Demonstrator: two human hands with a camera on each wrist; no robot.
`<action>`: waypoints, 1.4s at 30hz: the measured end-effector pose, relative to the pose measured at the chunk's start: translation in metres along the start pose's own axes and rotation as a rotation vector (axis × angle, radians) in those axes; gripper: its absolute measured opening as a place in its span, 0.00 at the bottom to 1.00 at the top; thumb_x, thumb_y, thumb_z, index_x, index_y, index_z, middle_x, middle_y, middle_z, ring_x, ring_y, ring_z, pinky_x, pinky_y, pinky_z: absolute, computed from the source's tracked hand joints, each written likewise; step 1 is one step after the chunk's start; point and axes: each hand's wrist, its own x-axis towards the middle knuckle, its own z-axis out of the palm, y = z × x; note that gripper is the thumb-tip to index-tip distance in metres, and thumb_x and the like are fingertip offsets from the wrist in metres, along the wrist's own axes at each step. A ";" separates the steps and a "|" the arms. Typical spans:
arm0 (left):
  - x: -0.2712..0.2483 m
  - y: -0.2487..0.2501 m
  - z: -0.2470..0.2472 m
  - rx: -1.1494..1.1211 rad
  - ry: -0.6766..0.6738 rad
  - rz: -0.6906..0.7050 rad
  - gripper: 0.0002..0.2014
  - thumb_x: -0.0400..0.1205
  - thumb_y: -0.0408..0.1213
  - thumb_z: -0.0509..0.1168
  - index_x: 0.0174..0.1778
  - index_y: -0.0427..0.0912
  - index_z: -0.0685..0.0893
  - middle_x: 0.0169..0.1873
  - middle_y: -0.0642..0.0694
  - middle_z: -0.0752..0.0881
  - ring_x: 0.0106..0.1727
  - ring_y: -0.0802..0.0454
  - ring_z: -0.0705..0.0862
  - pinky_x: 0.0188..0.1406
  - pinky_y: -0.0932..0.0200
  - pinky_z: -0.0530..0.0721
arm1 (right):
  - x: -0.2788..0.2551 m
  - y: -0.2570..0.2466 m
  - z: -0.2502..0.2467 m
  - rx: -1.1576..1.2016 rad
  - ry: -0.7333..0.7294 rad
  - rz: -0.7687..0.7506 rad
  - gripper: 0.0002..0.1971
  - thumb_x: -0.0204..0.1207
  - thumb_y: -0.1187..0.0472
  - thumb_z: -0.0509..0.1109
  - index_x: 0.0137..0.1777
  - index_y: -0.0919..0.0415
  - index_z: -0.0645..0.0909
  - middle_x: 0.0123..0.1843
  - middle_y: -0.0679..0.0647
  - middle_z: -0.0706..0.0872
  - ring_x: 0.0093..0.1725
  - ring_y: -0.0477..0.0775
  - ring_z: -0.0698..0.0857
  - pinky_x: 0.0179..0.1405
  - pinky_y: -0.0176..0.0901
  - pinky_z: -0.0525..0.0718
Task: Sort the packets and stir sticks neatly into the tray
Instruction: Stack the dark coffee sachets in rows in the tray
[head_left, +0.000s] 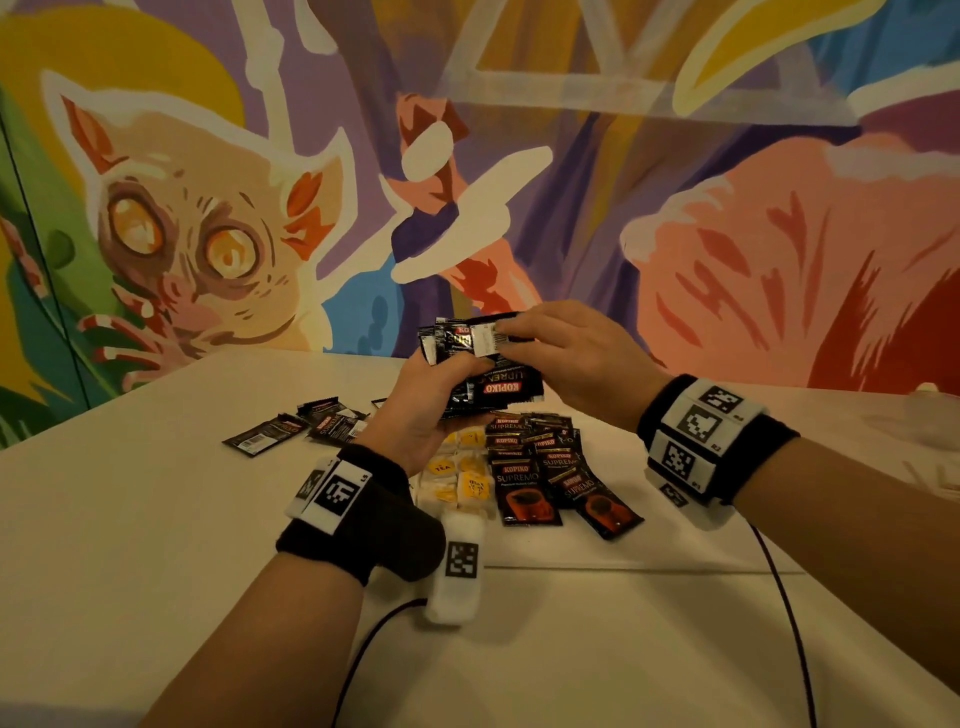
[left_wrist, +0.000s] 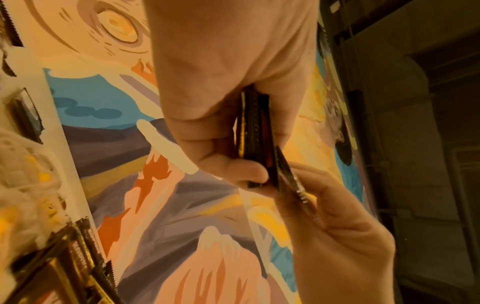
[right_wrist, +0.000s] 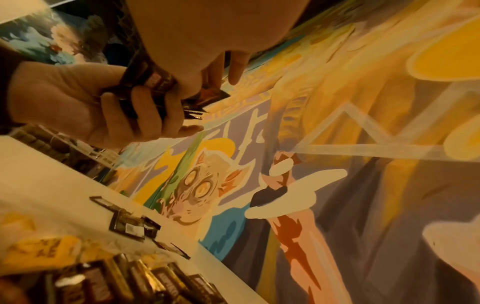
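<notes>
My left hand (head_left: 423, 415) grips a stack of black Kopiko coffee packets (head_left: 488, 389), held up above the table. My right hand (head_left: 566, 353) pinches the top end of one packet (head_left: 488, 335) at the stack's far edge. In the left wrist view the stack (left_wrist: 255, 133) shows edge-on between thumb and fingers, with the right hand (left_wrist: 337, 236) pinching a packet (left_wrist: 293, 181) beside it. Under the hands lie yellow tea bags (head_left: 460, 478) and rows of coffee packets (head_left: 545, 467). I cannot make out a tray's rim around them. No stir sticks are recognisable.
Several loose coffee packets (head_left: 306, 423) lie on the white table (head_left: 156, 519) to the left. A painted wall (head_left: 727, 234) stands close behind the table. Something pale and blurred (head_left: 930, 415) sits at the table's right edge. Cables (head_left: 784, 597) trail from my wrists.
</notes>
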 end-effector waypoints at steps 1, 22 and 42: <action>0.000 0.000 0.000 0.010 -0.010 -0.013 0.09 0.82 0.33 0.64 0.58 0.42 0.80 0.39 0.45 0.88 0.36 0.52 0.88 0.22 0.63 0.82 | -0.001 -0.002 -0.001 0.021 0.030 0.019 0.14 0.74 0.62 0.63 0.51 0.69 0.87 0.50 0.62 0.89 0.49 0.62 0.88 0.49 0.47 0.85; -0.001 0.000 -0.002 0.044 -0.024 -0.030 0.09 0.78 0.28 0.68 0.50 0.47 0.82 0.42 0.48 0.89 0.37 0.54 0.90 0.20 0.62 0.85 | -0.032 -0.043 -0.002 0.772 -0.519 1.336 0.15 0.74 0.60 0.73 0.59 0.61 0.76 0.48 0.55 0.82 0.43 0.53 0.81 0.35 0.38 0.79; -0.010 -0.011 0.015 0.184 -0.214 -0.124 0.03 0.81 0.38 0.65 0.48 0.47 0.83 0.31 0.55 0.89 0.32 0.63 0.86 0.24 0.68 0.79 | -0.025 -0.058 -0.005 1.853 0.267 1.640 0.18 0.78 0.78 0.58 0.65 0.65 0.71 0.41 0.57 0.86 0.31 0.48 0.85 0.22 0.35 0.80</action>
